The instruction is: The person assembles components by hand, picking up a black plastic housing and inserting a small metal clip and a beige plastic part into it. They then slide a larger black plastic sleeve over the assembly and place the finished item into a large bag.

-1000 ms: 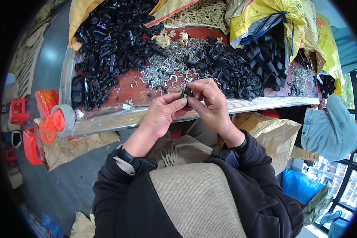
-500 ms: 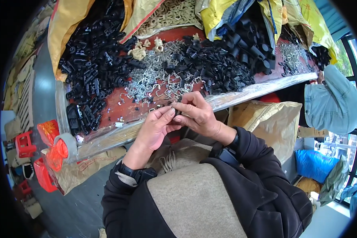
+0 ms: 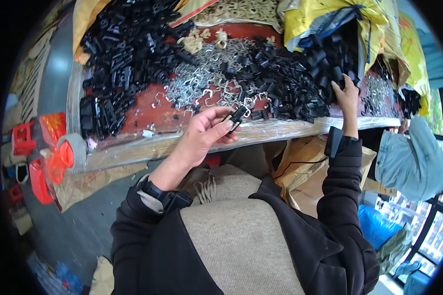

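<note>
My left hand [image 3: 204,132] is closed, thumb and fingers pinching a small black plastic part [image 3: 236,118] just over the table's near edge. Out to the right, my right hand [image 3: 348,96] reaches into a heap of black cylindrical caps [image 3: 319,53]. Its thumb and fingers are around one black cap [image 3: 337,74] at the front of that heap. Between the hands lies a pile of small flat black pieces [image 3: 285,93]. Bent silvery metal clips [image 3: 197,73] are scattered beyond my left hand.
Larger black parts [image 3: 120,64] cover the table's left side, with cream plastic pieces [image 3: 241,12] at the back. Yellow sacks [image 3: 325,19] stand along the far side. A wrapped wooden edge [image 3: 182,145] borders the red tabletop. A person in a light blue top [image 3: 403,162] is at right.
My right hand has left my left hand and stretched right to the black caps. The left hand keeps the small black part, now more visible. The view has shifted slightly.
</note>
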`<state>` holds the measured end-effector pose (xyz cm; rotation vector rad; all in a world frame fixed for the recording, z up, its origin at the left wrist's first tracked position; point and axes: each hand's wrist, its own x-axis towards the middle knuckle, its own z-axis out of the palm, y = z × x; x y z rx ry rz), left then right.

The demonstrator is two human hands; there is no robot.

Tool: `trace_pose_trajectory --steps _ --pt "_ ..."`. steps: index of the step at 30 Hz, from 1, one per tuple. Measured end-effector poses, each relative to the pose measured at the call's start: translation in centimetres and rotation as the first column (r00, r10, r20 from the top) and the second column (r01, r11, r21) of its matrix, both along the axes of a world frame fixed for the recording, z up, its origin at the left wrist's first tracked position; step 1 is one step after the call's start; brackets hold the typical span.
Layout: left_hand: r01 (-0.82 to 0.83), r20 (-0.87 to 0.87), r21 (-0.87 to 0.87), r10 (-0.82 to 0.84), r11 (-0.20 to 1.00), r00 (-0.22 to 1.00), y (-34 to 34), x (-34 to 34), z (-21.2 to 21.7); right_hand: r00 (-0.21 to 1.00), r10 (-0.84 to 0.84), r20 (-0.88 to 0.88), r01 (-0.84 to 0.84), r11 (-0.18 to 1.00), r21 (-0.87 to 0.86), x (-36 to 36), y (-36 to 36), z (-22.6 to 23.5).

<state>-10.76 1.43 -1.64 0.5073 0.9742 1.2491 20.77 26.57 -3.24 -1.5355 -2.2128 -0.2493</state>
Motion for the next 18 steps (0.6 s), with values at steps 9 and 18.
trace_pose_trajectory --steps 9,18 --pt "-0.013 0.052 0.026 0.011 1.0 0.999 -0.7 -1.0 -0.1 0.962 0.029 -0.272 -0.082 0.979 -0.187 -2.9 -2.0 2.2" --pt "0.0 0.111 0.025 -0.003 1.0 0.994 -1.1 -1.9 -0.5 0.588 0.25 -0.769 -0.586 0.787 -0.192 -4.7 -1.2 1.0"
